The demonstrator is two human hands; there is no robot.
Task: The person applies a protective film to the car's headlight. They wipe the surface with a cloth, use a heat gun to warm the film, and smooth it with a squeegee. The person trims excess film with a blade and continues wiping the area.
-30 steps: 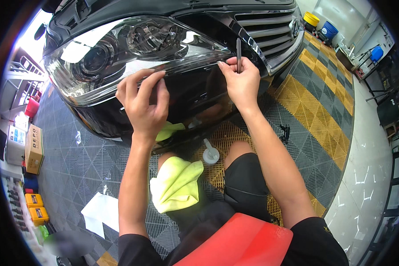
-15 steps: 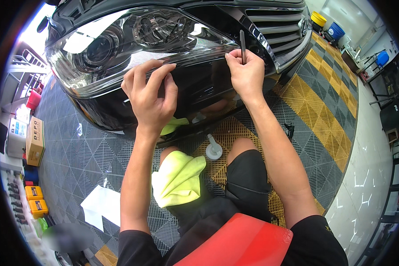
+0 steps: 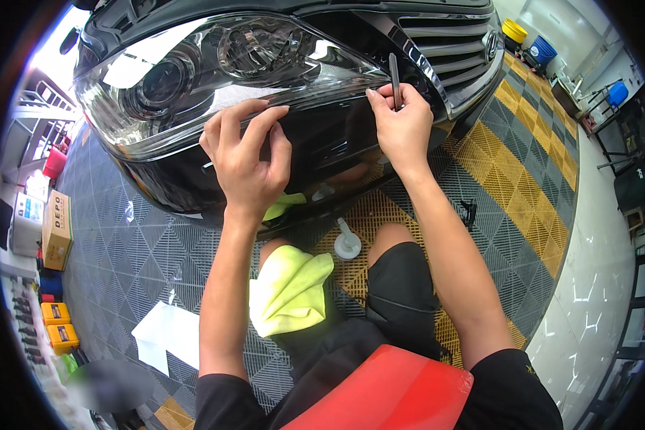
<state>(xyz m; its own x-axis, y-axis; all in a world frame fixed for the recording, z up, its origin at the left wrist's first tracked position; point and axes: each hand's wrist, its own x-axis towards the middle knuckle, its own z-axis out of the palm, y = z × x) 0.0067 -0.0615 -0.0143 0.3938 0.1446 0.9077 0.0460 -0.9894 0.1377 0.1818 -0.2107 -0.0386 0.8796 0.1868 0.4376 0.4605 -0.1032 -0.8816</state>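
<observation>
Directly beside the clear, tapering headlight (image 3: 254,54) (at its pointed tip), my right hand (image 3: 404,122) pinches a slim, dark, rodlike tool (image 3: 393,70) upright; along the headlight's lower edge, my left hand (image 3: 247,156) curls, hold unclear.

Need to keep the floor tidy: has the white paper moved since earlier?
No, in no direction: against the cardboard box, the white paper lies where it did.

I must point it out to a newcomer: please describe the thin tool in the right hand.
On the black car, find the headlight, then its corner by the grille. There, the right hand pinches a slim dark tool pointing upward. Dark and stick-thin, it stands out from the broad, silvery-barred grille.
</observation>
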